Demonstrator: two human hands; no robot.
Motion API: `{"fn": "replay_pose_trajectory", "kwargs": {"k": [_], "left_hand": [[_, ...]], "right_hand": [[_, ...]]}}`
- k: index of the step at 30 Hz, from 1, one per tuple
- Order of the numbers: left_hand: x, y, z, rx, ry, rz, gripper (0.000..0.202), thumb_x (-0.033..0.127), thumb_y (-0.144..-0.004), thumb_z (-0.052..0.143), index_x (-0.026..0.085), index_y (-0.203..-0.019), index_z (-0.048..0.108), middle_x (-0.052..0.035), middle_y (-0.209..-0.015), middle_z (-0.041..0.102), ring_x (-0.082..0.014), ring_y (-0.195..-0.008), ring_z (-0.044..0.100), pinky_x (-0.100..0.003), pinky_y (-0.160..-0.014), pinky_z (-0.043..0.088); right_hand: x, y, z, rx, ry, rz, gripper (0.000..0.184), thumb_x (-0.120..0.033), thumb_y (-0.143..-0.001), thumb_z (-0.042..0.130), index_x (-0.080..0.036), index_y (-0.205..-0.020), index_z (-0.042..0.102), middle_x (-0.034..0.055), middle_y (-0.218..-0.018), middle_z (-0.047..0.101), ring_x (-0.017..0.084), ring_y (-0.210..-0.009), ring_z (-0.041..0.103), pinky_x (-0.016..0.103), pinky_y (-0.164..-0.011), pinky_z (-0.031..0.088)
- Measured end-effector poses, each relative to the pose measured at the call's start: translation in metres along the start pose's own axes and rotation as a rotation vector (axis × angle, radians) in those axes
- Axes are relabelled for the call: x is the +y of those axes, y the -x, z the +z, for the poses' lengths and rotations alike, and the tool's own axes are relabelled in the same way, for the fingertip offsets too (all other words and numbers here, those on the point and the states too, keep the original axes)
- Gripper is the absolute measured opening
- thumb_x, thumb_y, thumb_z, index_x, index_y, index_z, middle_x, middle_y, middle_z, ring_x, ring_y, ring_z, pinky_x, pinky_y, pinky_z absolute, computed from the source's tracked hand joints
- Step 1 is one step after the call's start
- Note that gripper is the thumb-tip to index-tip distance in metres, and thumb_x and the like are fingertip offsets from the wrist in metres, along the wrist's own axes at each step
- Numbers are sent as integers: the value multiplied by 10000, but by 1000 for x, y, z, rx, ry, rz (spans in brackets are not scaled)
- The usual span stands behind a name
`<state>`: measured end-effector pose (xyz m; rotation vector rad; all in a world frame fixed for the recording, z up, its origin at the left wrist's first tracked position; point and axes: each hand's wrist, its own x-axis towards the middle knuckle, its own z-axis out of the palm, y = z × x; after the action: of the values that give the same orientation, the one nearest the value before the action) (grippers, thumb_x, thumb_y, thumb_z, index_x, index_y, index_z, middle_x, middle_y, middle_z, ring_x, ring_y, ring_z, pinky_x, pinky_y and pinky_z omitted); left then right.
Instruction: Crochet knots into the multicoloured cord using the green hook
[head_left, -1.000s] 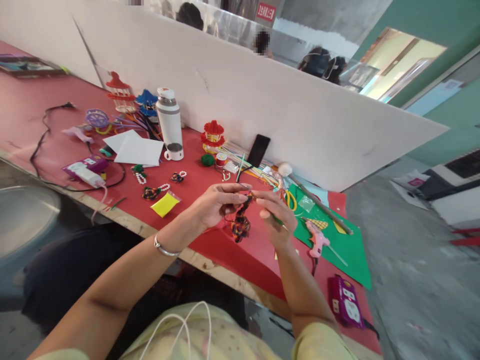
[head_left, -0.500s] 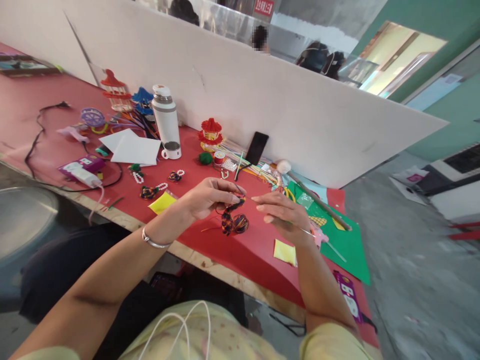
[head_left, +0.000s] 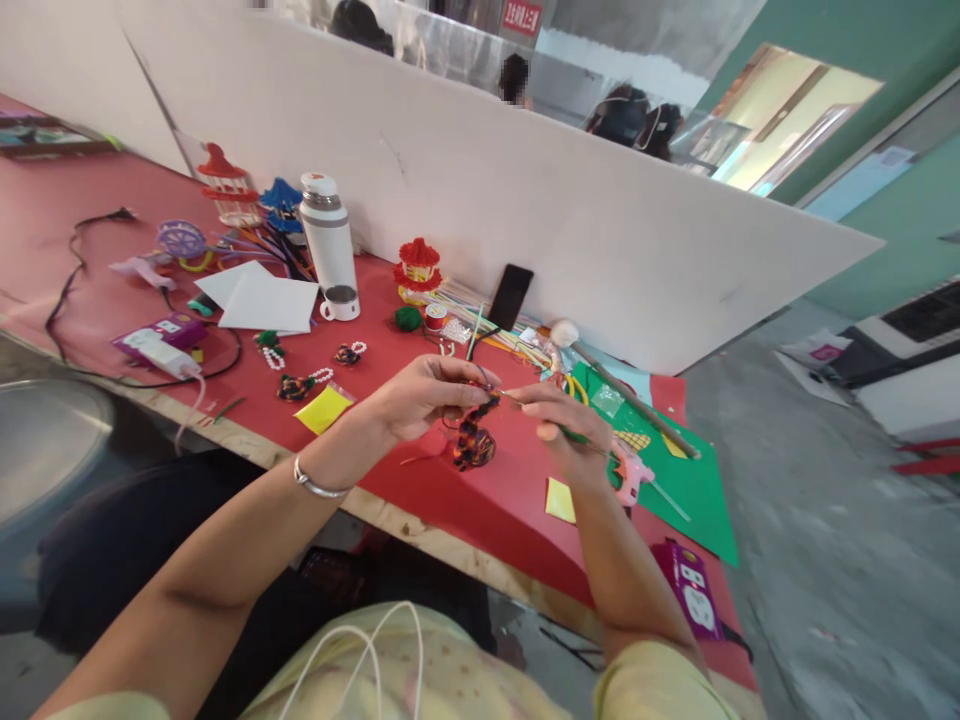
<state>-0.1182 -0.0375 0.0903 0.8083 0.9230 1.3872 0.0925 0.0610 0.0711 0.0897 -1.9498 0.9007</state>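
My left hand (head_left: 424, 400) pinches the top of a dark multicoloured crochet piece (head_left: 468, 432), which hangs below the fingers. Behind its lower end sits a ball of the same variegated yarn (head_left: 486, 450), partly hidden. In my right hand (head_left: 570, 420) is a thin crochet hook (head_left: 574, 436) with a green grip; its tip reaches the work at my left fingertips. Dark yarn runs close to the left fingers, but its exact path is too small to follow.
A pink glue gun (head_left: 630, 474) and a yellow packet (head_left: 559, 499) lie by my right forearm. Beyond my hands are a phone (head_left: 512, 296), a white flask (head_left: 330, 245) and a red spool (head_left: 435, 318). Small beaded crochet pieces (head_left: 296, 385) lie left, near another yellow packet (head_left: 323, 409).
The crochet piece has shifted slightly right and now overlaps the yarn ball more. My right fingers have curled in, and the hook has turned so its green grip shows.
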Motion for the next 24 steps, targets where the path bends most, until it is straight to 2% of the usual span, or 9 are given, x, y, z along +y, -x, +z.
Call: {"fn": "replay_pose_trajectory", "kwargs": {"k": [4,7,11,15,18,20,24], "left_hand": [[-2,-1,14,125,90,184,289,220,-621,957,177,-894,872,-41,-713,741,-51,-527,500,-185,-450,277],[4,1,19,147,115,248,314,224,-624,956,196,-927,877,-59,-809,777,-50,-531,501,-191,-432,236],[11,3,21,171,119,319,277,235,-607,980,183,-856,870,-22,-653,704,-42,-473,431,-205,-421,240],[9,3,29,212,143,360,333,241,-584,1001,170,-881,867,-20,-664,712,-49,-500,487,-193,-435,311],[3,3,37,302,182,391,345,242,-568,1009,170,-870,857,-18,-714,734,-60,-541,546,-187,-465,376],[0,3,38,302,221,374,318,245,-573,1008,165,-834,845,-12,-709,726,-52,-531,539,-183,-467,381],[1,4,30,195,249,204,296,256,-613,996,158,-837,830,-1,-643,669,-40,-472,480,-181,-421,318]], "right_hand": [[9,1,25,230,-142,65,210,-394,-995,671,-346,-1158,795,45,-1179,823,237,-1073,791,428,-885,682],[12,-5,35,284,-181,68,197,-423,-983,685,-345,-1122,800,43,-1139,829,245,-1054,795,440,-876,686],[13,-10,40,322,-192,69,205,-446,-987,672,-325,-1105,789,54,-1141,828,244,-1044,799,448,-869,695],[9,-10,48,386,-53,28,217,-453,-1000,650,-314,-1114,773,69,-1171,820,247,-1050,793,436,-820,691],[6,-10,54,409,165,-73,207,-364,-1009,652,-316,-1178,763,74,-1216,806,255,-1137,768,467,-907,676],[5,-10,56,403,287,-143,238,-302,-1010,650,-320,-1225,753,74,-1234,800,252,-1168,758,487,-976,656],[8,-12,55,376,366,-241,275,-299,-1019,631,-331,-1273,732,75,-1237,800,259,-1153,768,505,-979,650]]}}
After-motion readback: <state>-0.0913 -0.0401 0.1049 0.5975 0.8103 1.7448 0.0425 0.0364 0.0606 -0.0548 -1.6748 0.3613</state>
